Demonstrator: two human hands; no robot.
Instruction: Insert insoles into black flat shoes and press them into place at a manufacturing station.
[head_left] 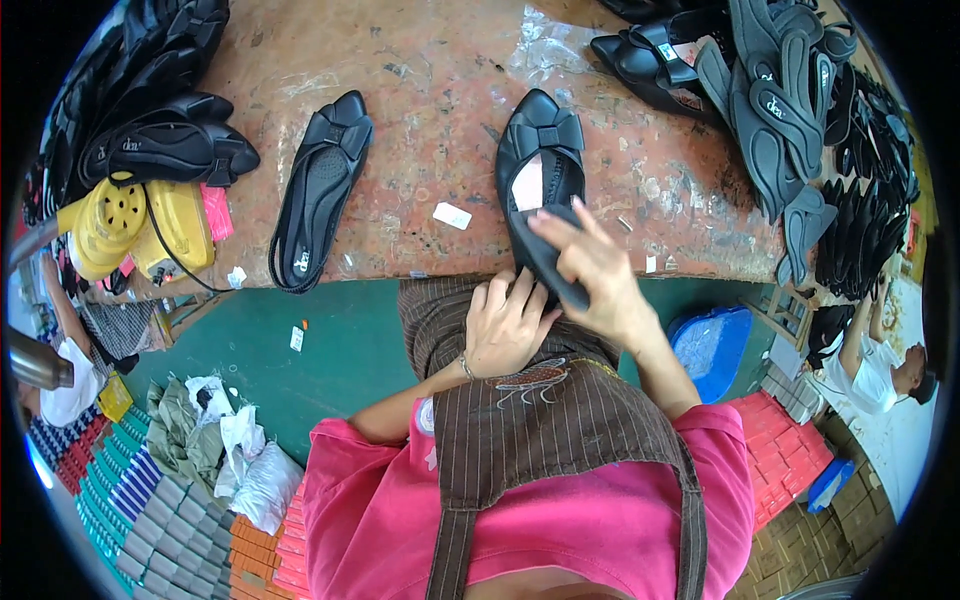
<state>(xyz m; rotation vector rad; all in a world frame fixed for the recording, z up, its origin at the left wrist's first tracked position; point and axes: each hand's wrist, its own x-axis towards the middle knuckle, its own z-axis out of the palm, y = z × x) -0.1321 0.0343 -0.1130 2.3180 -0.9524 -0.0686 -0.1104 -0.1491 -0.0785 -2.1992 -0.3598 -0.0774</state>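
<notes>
A black flat shoe with a bow (540,170) lies toe-away on the worn reddish table (420,90), its heel hanging over the near edge. A pale pink piece shows inside it. My left hand (508,325) grips the heel end from below. My right hand (590,262) lies flat on the shoe's insole near the heel, fingers stretched. A second black flat shoe with a bow (322,190) lies to the left on the table, untouched.
A small white tag (452,215) lies between the two shoes. Yellow shoe lasts (135,225) and black shoes pile at the left; black soles and shoes (780,110) heap at the right. A blue plastic thing (712,345), stacked coloured boxes and another person (880,370) are below.
</notes>
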